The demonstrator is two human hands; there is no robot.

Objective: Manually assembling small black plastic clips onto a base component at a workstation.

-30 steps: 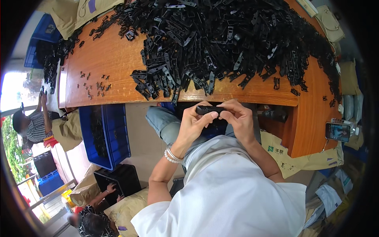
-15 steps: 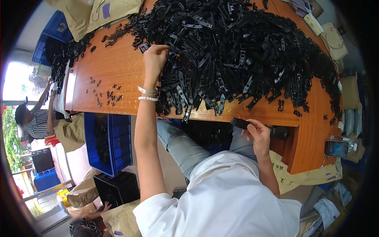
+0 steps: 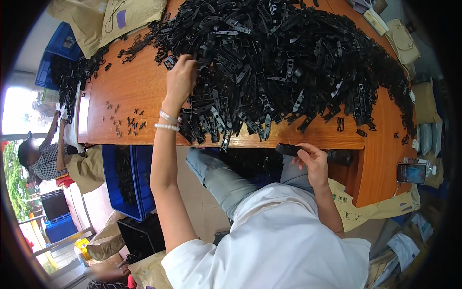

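A large heap of narrow black plastic parts (image 3: 269, 72) covers the middle of the wooden table (image 3: 139, 72). My left hand (image 3: 182, 79), with bracelets at its wrist, is at the heap's left edge. Its fingers are curled together, and whatever may be in them is hidden against the dark parts. Just in front of the table's near edge, my right hand (image 3: 314, 163) grips a black elongated plastic piece (image 3: 288, 149) between thumb and fingers. The piece points leftward over my lap.
Small cross-shaped pieces (image 3: 135, 123) lie scattered at the table's left. Below them stands a blue crate (image 3: 144, 178) holding black parts. A phone (image 3: 411, 173) is propped at the right. Another person (image 3: 45, 156) works at the far left, near brown sacks (image 3: 89, 164).
My left hand has shifted slightly left and down, its fingers more curled. The black piece in my right hand has turned a little; that hand has barely moved.
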